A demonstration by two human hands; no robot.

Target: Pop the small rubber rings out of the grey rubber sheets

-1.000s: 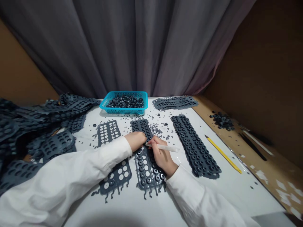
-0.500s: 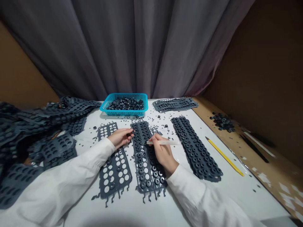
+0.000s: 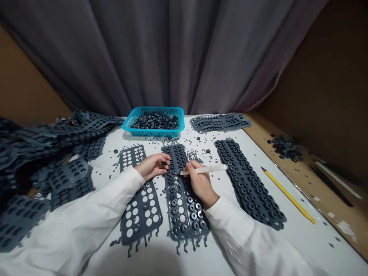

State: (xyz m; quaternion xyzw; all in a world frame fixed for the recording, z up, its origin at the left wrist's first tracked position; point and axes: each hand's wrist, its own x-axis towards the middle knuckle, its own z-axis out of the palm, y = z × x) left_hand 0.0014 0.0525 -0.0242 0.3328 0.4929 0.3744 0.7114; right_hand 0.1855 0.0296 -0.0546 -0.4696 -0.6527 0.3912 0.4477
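Observation:
My right hand (image 3: 199, 180) grips a white pen-like tool (image 3: 211, 169), its dark tip down at the middle black rubber sheet (image 3: 185, 199). Rows of ring-shaped parts cover this sheet, with a few white round gaps near its lower half. At the sheet's left edge my left hand (image 3: 153, 166) has its fingers curled around a small black rubber part (image 3: 163, 163), partly hidden by them. Under and beside that forearm lies another sheet (image 3: 140, 214), mostly punched through with white-looking round holes and a few rings left in it.
A blue basket (image 3: 153, 132) of small black parts stands at the back. To the right lie a full ringed sheet (image 3: 250, 184), a yellow craft knife (image 3: 289, 195) and a pile of black parts (image 3: 286, 147). Sheets (image 3: 69, 142) heap up at left; more sheets (image 3: 220, 122) lie behind. Tiny scraps dot the table.
The view has shifted slightly, so the table things sit a little differently in frame. Both hands stay at the middle sheet; the left has come a little further over its edge.

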